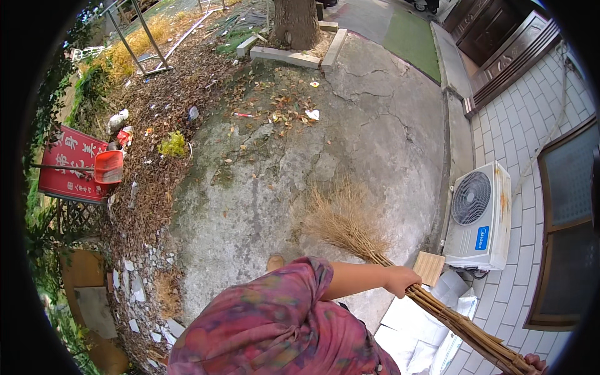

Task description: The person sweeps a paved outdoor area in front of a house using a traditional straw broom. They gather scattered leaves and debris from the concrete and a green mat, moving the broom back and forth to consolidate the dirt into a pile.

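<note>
A long twig broom (350, 231) slants across the lower right, its bristles spread on the concrete and its bundled-stick handle running toward the lower right corner. My left hand (402, 281) is wrapped round the handle just above the bristles, its bare forearm crossing in front of me from a patterned sleeve. At the far end of the handle, close to the rim of the picture, my right hand (535, 361) shows only in part, with its fingers curled on the sticks.
On the right, an outdoor air-conditioner unit (478, 215) stands by the tiled wall, near a wooden block (429, 268) and white sheets (409, 337). Fallen leaves (287, 115) dot the concrete. A red dustpan (109, 167) and red sign (69, 150) lie left. A tree (296, 25) stands ahead.
</note>
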A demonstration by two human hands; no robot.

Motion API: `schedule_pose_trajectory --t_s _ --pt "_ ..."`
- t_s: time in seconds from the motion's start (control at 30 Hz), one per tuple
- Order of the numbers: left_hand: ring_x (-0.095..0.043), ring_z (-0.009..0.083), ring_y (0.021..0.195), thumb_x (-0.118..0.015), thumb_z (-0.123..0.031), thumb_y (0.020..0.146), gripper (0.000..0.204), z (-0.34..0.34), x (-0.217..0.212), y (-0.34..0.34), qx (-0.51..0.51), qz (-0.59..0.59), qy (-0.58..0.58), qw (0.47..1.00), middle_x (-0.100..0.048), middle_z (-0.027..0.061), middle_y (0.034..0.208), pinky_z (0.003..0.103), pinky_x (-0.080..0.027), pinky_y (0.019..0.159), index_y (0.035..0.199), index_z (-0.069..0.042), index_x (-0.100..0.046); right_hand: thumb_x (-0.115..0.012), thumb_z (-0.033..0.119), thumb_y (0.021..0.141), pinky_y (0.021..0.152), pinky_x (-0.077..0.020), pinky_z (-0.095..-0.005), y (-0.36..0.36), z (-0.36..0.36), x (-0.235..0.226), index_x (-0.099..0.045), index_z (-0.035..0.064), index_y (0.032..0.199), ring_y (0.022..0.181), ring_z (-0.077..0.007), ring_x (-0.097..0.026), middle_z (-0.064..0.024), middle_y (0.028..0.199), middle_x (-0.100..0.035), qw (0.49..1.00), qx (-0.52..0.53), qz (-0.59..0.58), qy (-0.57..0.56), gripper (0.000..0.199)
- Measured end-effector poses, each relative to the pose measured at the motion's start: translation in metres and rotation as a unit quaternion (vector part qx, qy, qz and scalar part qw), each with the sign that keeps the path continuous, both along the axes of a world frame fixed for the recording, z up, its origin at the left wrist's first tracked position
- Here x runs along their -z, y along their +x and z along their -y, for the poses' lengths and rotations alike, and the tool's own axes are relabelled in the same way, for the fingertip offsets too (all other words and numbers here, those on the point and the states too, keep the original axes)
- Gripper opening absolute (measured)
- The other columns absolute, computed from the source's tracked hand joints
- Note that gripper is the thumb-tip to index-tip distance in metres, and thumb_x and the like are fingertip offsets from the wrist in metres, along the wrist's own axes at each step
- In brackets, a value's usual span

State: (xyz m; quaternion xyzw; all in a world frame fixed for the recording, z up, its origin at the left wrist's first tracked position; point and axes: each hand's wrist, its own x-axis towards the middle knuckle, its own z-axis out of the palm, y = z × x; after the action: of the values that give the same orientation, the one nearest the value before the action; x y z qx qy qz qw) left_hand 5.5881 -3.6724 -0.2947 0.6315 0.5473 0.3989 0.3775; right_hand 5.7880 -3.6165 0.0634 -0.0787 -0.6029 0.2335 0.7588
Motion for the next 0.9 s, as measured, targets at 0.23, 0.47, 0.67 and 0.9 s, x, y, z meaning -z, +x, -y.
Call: schedule_pose_trajectory --t_s 0.23,0.47,0.67,0.9 --pt "-0.06 0.0339 0.093 -0.071 -0.02 0.065 0.038 0.134 0.12 -0.051 -0.031 -0.104 -0.235 0.966 -0.064 0.0134 0.095 0.045 -0.046 0.077 0.099 -0.011 -0.057 -0.062 0.0 0.076 0.059 -0.0543 -0.0414 -0.009 -0.078 0.241 -0.05 0.0032 0.109 0.07 -0.0291 -0.061 -0.0132 0.08 -0.058 0.869 -0.02 0.048 -0.491 0.035" --pt "-0.063 0.0334 0.081 -0.067 -0.023 0.066 0.027 0.429 0.084 -0.161 -0.256 -0.266 -0.425 0.827 -0.066 0.0119 0.082 0.045 -0.048 0.074 0.091 -0.013 -0.062 -0.056 -0.001 0.082 0.077 -0.0533 -0.044 -0.145 0.051 0.393 -0.039 0.0047 0.124 0.084 -0.0316 -0.063 -0.0126 0.086 -0.06 0.62 -0.373 0.131 -0.678 0.046" --pt "-0.06 0.0325 0.067 -0.071 -0.024 0.06 0.027 0.404 -0.06 -0.177 -0.406 -0.369 -0.201 0.812 -0.061 0.0105 0.069 0.043 -0.044 0.064 0.081 -0.011 -0.059 -0.062 0.01 0.083 0.083 -0.0502 -0.0413 -0.215 -0.022 0.294 -0.047 0.0064 0.12 0.086 -0.0273 -0.06 -0.0092 0.092 -0.061 0.691 -0.476 0.095 -0.535 0.041" --pt "-0.058 0.0279 0.07 -0.069 -0.017 0.059 0.028 0.232 -0.142 -0.206 -0.338 -0.295 0.133 0.884 -0.056 0.0085 0.07 0.038 -0.041 0.068 0.08 -0.007 -0.053 -0.059 0.018 0.088 0.088 -0.0447 -0.0364 -0.046 -0.133 0.037 -0.05 0.0001 0.117 0.094 -0.0246 -0.053 -0.0118 0.101 -0.054 0.934 -0.214 0.049 -0.281 0.035"
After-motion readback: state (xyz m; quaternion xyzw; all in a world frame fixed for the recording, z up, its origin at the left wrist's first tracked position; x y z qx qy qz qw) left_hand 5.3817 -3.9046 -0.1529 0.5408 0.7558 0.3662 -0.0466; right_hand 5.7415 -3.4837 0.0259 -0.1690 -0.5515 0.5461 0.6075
